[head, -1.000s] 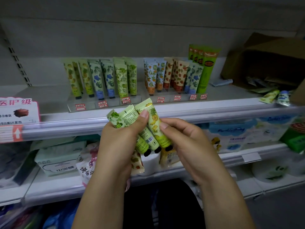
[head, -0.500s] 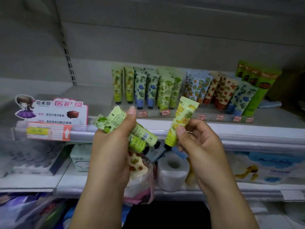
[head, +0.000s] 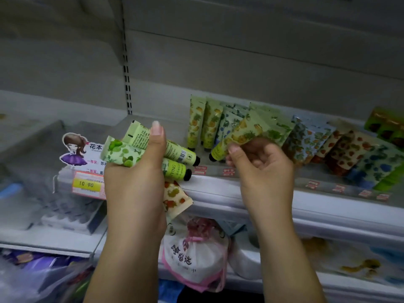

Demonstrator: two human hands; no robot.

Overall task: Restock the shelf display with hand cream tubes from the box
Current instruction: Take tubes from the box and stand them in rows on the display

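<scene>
My left hand (head: 133, 178) grips a bundle of hand cream tubes (head: 175, 154): green ones with black caps pointing right, and a cream one with a fruit print sticking out below. My right hand (head: 260, 169) pinches a single yellow pineapple-print tube (head: 240, 134) and holds it tilted, cap down-left, just in front of the rows of tubes standing in the clear shelf display (head: 273, 132). The display holds yellow, blue-leaf, green, orange and strawberry prints. The box is out of view.
A cartoon-girl shelf sign (head: 74, 149) and a yellow 10.90 price tag (head: 87, 184) sit at the shelf edge on the left. Below hang a pink-and-white drawstring pouch (head: 194, 256) and other packaged goods. A slotted upright (head: 126, 68) runs up the back wall.
My right hand has carried the pineapple tube away from the bundle, up and right to the display rows. My view has swung left, so the cardboard box has left the frame.
</scene>
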